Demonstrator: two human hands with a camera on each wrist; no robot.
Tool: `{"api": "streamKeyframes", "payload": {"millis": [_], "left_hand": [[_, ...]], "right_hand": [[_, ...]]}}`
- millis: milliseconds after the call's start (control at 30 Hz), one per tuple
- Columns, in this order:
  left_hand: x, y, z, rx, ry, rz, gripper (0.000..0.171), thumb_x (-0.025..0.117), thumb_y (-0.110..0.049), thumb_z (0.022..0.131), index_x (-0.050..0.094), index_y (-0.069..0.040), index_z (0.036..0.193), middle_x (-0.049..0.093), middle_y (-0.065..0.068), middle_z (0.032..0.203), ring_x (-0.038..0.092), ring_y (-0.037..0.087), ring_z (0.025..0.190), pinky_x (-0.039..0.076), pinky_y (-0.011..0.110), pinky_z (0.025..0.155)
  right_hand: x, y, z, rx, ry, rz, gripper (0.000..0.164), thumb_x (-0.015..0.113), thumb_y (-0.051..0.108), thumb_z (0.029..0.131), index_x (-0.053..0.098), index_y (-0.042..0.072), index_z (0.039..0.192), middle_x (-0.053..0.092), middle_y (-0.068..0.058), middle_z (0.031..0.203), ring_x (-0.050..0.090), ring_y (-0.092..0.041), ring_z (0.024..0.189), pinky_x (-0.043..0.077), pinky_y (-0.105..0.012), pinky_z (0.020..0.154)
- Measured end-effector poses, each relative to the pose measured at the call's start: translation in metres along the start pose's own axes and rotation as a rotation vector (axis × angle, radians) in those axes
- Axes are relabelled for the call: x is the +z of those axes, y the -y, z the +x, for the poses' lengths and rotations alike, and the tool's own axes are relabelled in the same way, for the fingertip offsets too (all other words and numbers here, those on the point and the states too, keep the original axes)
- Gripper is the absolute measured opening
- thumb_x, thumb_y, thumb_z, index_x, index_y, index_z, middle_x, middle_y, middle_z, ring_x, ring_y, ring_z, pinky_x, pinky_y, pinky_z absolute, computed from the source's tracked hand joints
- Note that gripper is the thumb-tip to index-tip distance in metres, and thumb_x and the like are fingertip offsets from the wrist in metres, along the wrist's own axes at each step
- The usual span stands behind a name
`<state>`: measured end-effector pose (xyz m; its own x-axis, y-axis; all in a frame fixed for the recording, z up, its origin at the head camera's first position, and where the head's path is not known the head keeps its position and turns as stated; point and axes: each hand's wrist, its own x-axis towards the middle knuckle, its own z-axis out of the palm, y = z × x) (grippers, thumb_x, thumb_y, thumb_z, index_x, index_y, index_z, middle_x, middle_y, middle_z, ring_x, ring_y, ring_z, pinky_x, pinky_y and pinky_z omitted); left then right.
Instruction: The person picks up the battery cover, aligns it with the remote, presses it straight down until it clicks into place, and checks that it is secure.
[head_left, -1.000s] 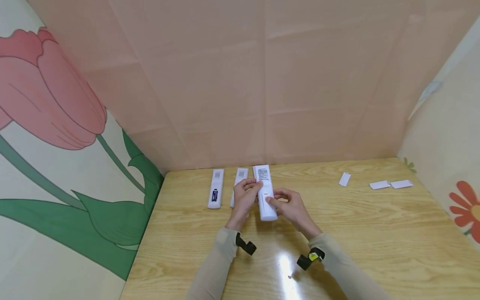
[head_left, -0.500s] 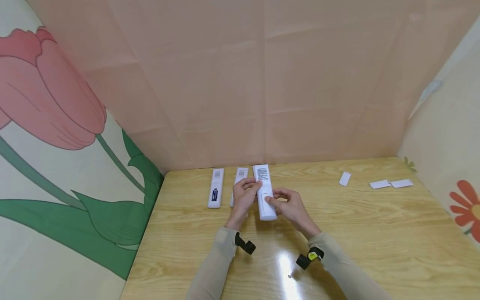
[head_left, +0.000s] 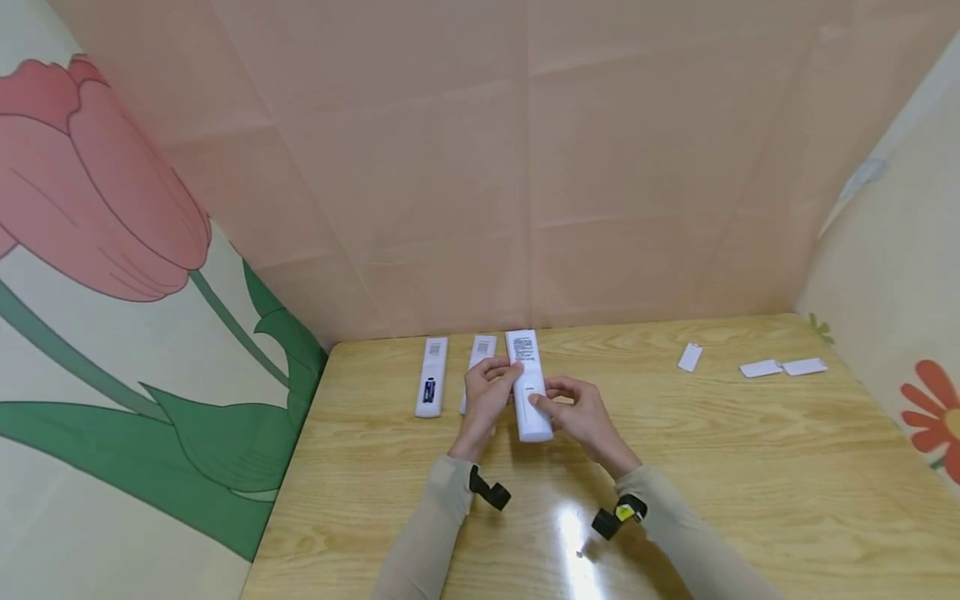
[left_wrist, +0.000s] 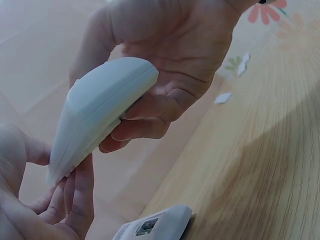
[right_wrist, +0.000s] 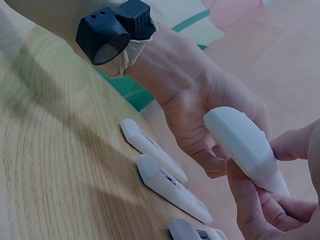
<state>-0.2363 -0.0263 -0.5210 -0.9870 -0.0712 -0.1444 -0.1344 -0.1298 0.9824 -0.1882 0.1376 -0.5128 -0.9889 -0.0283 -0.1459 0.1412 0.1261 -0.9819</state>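
Hardly anything has moved since a second ago: the white remote has slid only slightly leftward, and a pale sliver that showed past its upper left corner is now covered. I see it raised above the wooden table, toward the far edge and left of that edge's middle, its printed back facing up. From my station I watch the left hand pinch its left side between thumb and fingers, while the right hand grasps the nearer part, thumb on the back and fingers curled beneath.

Just left of that, a second remote lies on the surface, partly hidden by the left hand. Farther left, toward the far left corner, I have a third remote with a dark blue battery in its uncovered compartment. My right wrist view also catches a fourth remote, cut off by the lower border. Near the far right corner rest two white plates, end to end; a lone plate lies nearer the middle of the far edge.

Farther out, pink cloth rises behind the far edge, between a painted tulip and a red flower.
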Motion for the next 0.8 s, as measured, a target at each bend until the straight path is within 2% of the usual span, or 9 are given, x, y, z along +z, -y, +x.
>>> {"api": "streamKeyframes", "payload": {"millis": [267, 433, 600, 733, 800], "left_hand": [[-0.004, 0.0, 0.0, -0.022, 0.026, 0.018, 0.032, 0.082, -0.022, 0.094, 0.073, -0.002, 0.117, 0.079, 0.014, 0.105, 0.07, 0.012, 0.07, 0.057, 0.025, 0.058], [-0.012, -0.004, 0.0, -0.038, 0.09, 0.015, 0.032, 0.078, -0.025, 0.098, 0.072, -0.003, 0.121, 0.078, 0.013, 0.111, 0.072, 0.014, 0.078, 0.061, 0.029, 0.065], [-0.022, -0.007, 0.0, -0.055, 0.147, 0.018, 0.034, 0.075, -0.022, 0.1, 0.07, -0.002, 0.126, 0.077, 0.014, 0.116, 0.074, 0.025, 0.092, 0.066, 0.039, 0.077], [-0.027, -0.009, 0.0, -0.069, 0.153, 0.042, 0.035, 0.076, -0.022, 0.099, 0.07, -0.003, 0.128, 0.078, 0.014, 0.117, 0.074, 0.033, 0.099, 0.067, 0.042, 0.08], [-0.029, -0.01, 0.0, -0.069, 0.153, 0.047, 0.035, 0.076, -0.022, 0.099, 0.07, -0.003, 0.128, 0.077, 0.015, 0.118, 0.074, 0.033, 0.1, 0.067, 0.042, 0.08]], "right_hand": [[0.001, -0.002, 0.0, 0.028, -0.004, 0.021, 0.04, 0.08, 0.019, 0.097, 0.071, -0.004, 0.129, 0.068, -0.016, 0.111, 0.071, -0.02, 0.082, 0.065, -0.034, 0.069], [0.004, -0.003, 0.001, 0.029, -0.002, 0.02, 0.041, 0.08, 0.021, 0.097, 0.071, -0.003, 0.129, 0.068, -0.016, 0.111, 0.072, -0.021, 0.08, 0.065, -0.035, 0.07], [0.006, -0.002, 0.001, 0.031, 0.002, 0.033, 0.043, 0.081, 0.021, 0.097, 0.07, -0.005, 0.13, 0.068, -0.015, 0.111, 0.072, -0.02, 0.081, 0.066, -0.035, 0.07], [0.008, -0.001, 0.001, 0.042, 0.009, 0.045, 0.043, 0.081, 0.02, 0.097, 0.07, -0.005, 0.131, 0.068, -0.014, 0.11, 0.071, -0.019, 0.08, 0.065, -0.034, 0.07], [0.01, 0.0, 0.001, 0.046, 0.006, 0.051, 0.043, 0.081, 0.019, 0.097, 0.07, -0.005, 0.13, 0.068, -0.014, 0.109, 0.071, -0.019, 0.079, 0.065, -0.034, 0.069]]}}
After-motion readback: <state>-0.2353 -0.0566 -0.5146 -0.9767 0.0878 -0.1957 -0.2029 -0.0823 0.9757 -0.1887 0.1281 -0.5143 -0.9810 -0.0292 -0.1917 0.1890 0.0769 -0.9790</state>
